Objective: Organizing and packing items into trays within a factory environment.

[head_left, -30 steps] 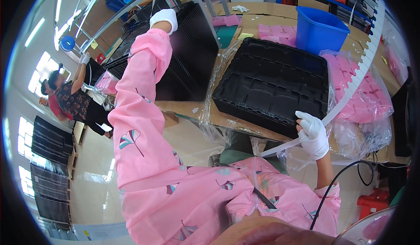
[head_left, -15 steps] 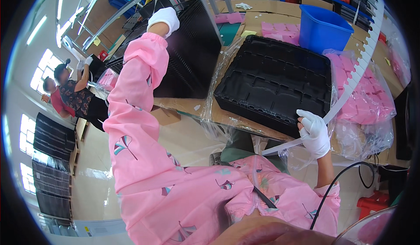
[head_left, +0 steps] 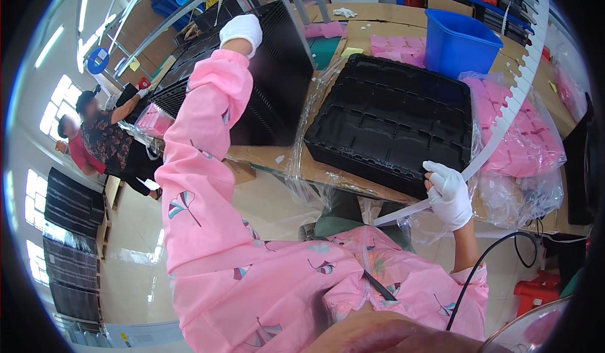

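Observation:
My left hand (head_left: 242,33), in a white glove, reaches far forward and rests at the top of a large black ribbed crate or stack of trays (head_left: 268,101); its fingers are hidden. My right hand (head_left: 450,195), in a white glove with bare fingertips, is closed around a long white plastic strip (head_left: 520,88) with a notched edge, beside the near right corner of a black tray (head_left: 391,120). The strip arcs from the upper right, passes at the hand and runs down toward my legs. The tray has moulded compartments and lies on clear plastic film.
A blue bin (head_left: 460,41) stands behind the tray. Pink slotted foam pieces (head_left: 520,129) in clear film lie to its right. A black cable (head_left: 479,258) loops at the lower right, above a red box (head_left: 534,290). Two people (head_left: 107,129) stand at the far left.
The view has shifted slightly, and my left hand has moved a little to the right on the black crate. My right hand keeps its place at the tray's corner.

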`<state>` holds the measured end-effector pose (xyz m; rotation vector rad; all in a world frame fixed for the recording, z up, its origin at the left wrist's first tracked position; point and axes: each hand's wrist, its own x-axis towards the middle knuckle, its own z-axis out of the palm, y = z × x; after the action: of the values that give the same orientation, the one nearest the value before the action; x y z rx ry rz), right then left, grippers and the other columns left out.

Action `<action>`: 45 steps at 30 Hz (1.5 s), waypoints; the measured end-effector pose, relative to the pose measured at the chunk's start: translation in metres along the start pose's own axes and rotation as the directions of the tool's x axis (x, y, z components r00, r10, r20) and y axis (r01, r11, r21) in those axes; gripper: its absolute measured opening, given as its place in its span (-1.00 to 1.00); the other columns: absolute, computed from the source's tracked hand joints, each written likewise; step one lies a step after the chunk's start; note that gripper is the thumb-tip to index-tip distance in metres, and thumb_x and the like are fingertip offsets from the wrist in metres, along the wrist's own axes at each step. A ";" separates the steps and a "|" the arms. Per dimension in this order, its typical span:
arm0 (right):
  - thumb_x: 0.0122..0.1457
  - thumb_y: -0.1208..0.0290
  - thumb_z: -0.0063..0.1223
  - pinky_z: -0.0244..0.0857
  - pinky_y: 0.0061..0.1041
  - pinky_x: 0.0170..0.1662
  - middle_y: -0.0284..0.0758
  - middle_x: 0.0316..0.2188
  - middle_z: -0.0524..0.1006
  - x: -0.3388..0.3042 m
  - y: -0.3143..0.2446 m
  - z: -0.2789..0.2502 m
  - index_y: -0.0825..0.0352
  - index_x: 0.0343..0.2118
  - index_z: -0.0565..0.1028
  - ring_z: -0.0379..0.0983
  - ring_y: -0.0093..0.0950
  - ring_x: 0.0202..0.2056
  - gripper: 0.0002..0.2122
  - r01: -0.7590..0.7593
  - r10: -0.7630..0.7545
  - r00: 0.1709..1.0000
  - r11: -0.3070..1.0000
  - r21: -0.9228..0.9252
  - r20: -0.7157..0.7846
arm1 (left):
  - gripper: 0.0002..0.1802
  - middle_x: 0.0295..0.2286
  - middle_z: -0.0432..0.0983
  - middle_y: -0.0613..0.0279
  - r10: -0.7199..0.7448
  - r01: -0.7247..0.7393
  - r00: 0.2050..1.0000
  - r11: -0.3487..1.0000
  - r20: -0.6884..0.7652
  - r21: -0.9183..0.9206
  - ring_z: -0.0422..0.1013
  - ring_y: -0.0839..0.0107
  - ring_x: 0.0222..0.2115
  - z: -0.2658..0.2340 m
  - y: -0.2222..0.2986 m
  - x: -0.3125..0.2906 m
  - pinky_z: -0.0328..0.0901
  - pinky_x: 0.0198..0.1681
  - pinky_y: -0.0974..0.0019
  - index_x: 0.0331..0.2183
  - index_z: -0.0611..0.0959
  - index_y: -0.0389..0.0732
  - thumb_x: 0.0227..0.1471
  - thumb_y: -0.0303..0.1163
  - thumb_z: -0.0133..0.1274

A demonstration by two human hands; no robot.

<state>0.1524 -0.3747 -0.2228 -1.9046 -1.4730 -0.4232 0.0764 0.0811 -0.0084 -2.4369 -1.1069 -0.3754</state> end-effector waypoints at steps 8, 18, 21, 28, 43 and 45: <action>-0.20 0.62 0.11 0.33 -0.29 -0.22 -0.14 -0.24 0.52 0.002 0.000 0.001 0.39 -0.49 0.45 0.46 -0.18 -0.26 -0.86 0.018 -0.018 1.000 1.000 -0.015 -0.013 | -0.66 -0.31 0.53 -0.09 0.057 -0.056 0.998 0.997 -0.004 0.052 0.46 0.01 -0.23 0.005 0.007 -0.006 0.35 -0.17 0.11 -0.32 0.65 -0.25 -0.03 -0.18 0.04; -0.18 0.73 0.09 0.31 -0.33 -0.10 -0.11 -0.15 0.48 0.001 -0.014 -0.038 0.44 -0.31 0.47 0.44 -0.18 -0.15 -0.73 0.013 -0.057 0.929 0.993 -0.120 -0.366 | -0.60 -0.30 0.54 0.07 0.123 -0.122 0.991 0.992 -0.042 0.036 0.44 0.08 -0.23 -0.036 0.035 -0.045 0.33 -0.20 0.06 -0.33 0.63 -0.18 0.05 -0.06 -0.09; -0.14 0.74 0.09 0.27 -0.35 -0.02 -0.04 -0.08 0.43 0.005 -0.005 -0.064 0.47 -0.16 0.44 0.40 -0.16 -0.07 -0.62 -0.201 0.017 0.779 0.954 -0.223 -0.627 | -0.66 -0.34 0.55 0.08 0.272 -0.431 0.821 0.873 -0.502 -0.230 0.48 0.13 -0.28 -0.028 0.055 -0.081 0.34 -0.22 0.15 -0.31 0.65 -0.15 0.05 -0.10 -0.02; 0.01 0.47 0.16 0.25 -0.50 0.01 -0.10 0.05 0.34 0.024 0.060 -0.081 0.49 0.04 0.28 0.34 -0.32 0.00 -0.49 -0.328 0.698 0.490 0.703 0.631 -0.522 | -0.73 -0.40 0.56 0.19 0.412 -0.557 0.770 0.061 -0.487 -0.828 0.46 0.53 -0.42 -0.050 0.157 -0.159 0.32 -0.30 0.50 -0.25 0.64 -0.27 -0.06 -0.39 0.18; 0.09 0.43 -0.15 0.35 -0.18 -0.41 -0.07 -0.56 0.51 0.048 -0.008 -0.011 0.34 -0.37 0.42 0.49 -0.13 -0.50 -0.87 -0.484 0.463 0.831 0.875 0.009 -0.308 | -0.59 -0.55 0.57 0.21 0.440 -0.727 0.671 0.234 -0.597 -0.646 0.51 0.35 -0.52 -0.103 0.254 -0.174 0.34 -0.43 0.39 -0.33 0.65 -0.15 -0.06 -0.01 0.10; 0.09 0.40 -0.14 0.34 -0.15 -0.41 -0.10 -0.59 0.51 0.051 -0.017 -0.008 0.32 -0.41 0.40 0.48 -0.13 -0.51 -0.88 -0.515 0.463 0.844 0.841 -0.167 -0.270 | -0.62 -0.54 0.58 0.20 0.444 -0.668 0.711 0.186 -0.545 -0.720 0.51 0.38 -0.52 -0.091 0.259 -0.170 0.34 -0.44 0.42 -0.32 0.65 -0.17 -0.05 -0.06 0.10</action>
<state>0.1527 -0.3415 -0.1801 -2.2484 -0.7671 -0.5572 0.1587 -0.2251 -0.0704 -3.3210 0.3993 -1.1874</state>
